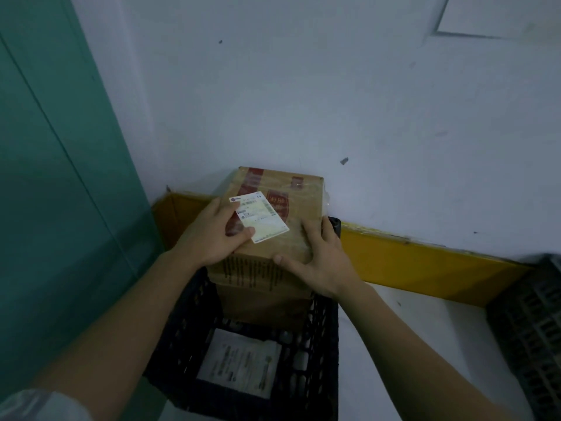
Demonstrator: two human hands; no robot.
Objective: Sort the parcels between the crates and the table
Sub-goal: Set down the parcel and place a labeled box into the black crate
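firmly, both hands [209, 235] [321, 256] grip the cardboard parcel [273, 214] above the black crate [321, 344].

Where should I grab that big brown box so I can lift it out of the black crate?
Take the cardboard box by its two opposite sides, coming down from above, as the left hand and right hand do now. It stands partly inside the black crate, so only its upper part is free, and it looks too wide for one hand.
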